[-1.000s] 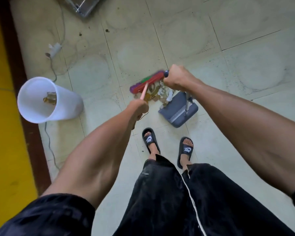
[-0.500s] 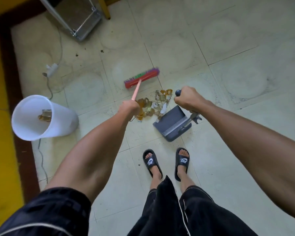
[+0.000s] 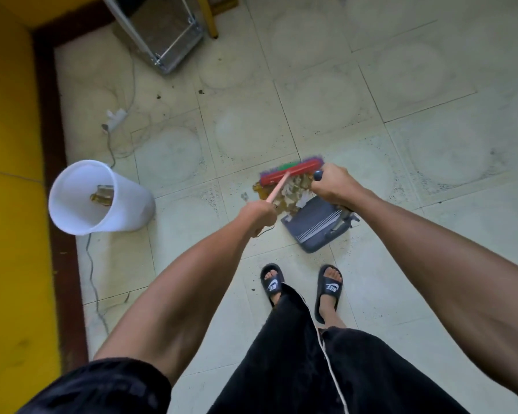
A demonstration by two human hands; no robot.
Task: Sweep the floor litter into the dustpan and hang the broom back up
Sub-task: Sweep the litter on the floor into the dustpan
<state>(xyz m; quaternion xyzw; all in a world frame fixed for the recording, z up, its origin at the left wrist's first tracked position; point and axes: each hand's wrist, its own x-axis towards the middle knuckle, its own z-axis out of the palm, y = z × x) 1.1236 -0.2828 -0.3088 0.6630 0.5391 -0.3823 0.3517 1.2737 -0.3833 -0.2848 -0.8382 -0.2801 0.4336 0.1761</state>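
Black slides (image 3: pixel 299 286) are planted on the pale tiled floor (image 3: pixel 401 204), nearest the camera. Just ahead, the grey dustpan (image 3: pixel 314 225) is set on the floor, mouth toward the litter (image 3: pixel 290 194). The dustpan's upright handle is gripped by the right hand (image 3: pixel 334 186), fingers curled round it. The broom's pink stick is gripped in the fist of the left hand (image 3: pixel 259 213). The litter pile is bunched at the pan lip, with the red broom (image 3: pixel 292 171) head pressed against its far side, blurred. A white bin (image 3: pixel 99 198) is seen off left, lying tilted, scraps inside.
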